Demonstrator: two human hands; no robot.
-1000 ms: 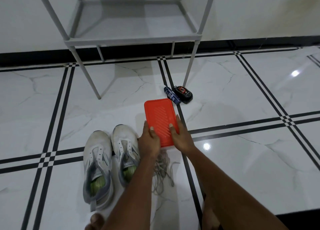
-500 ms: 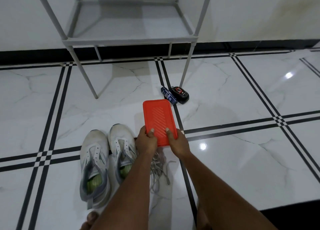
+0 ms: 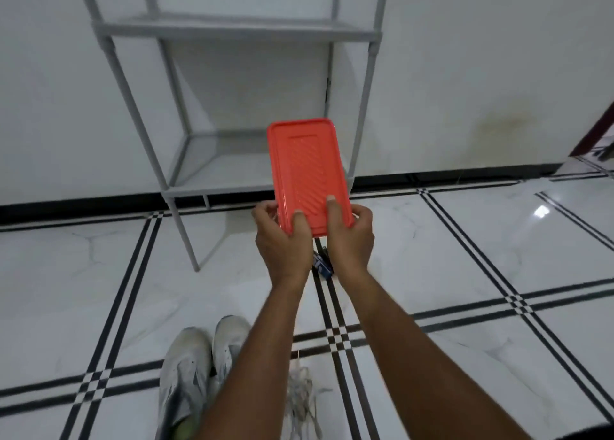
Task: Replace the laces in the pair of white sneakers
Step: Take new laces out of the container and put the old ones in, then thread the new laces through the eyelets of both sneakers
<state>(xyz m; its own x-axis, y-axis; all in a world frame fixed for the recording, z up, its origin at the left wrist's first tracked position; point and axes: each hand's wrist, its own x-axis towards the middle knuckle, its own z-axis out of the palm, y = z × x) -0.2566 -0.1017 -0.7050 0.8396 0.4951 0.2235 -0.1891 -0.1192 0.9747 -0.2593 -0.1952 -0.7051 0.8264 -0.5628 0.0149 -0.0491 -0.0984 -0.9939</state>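
Red plastic lid [image 3: 307, 174] gripped by left hand [image 3: 282, 237] and right hand [image 3: 349, 237] at its near edge — prep step, lacing not begun; white sneakers [image 3: 199, 370] at 7 o'clock, loose laces [image 3: 302, 396] at 6 — next, set lid down, pick a lace.

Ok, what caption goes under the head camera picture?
Both hands lift a red lid above white sneakers and loose laces.

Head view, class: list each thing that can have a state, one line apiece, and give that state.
Red lid: lifted off the floor, gripped at its near end.
Left hand: grips lid.
Right hand: grips lid.
White sneakers: side by side on floor.
Loose laces: heaped beside sneakers.
Grey rack: upright, shelves bare.
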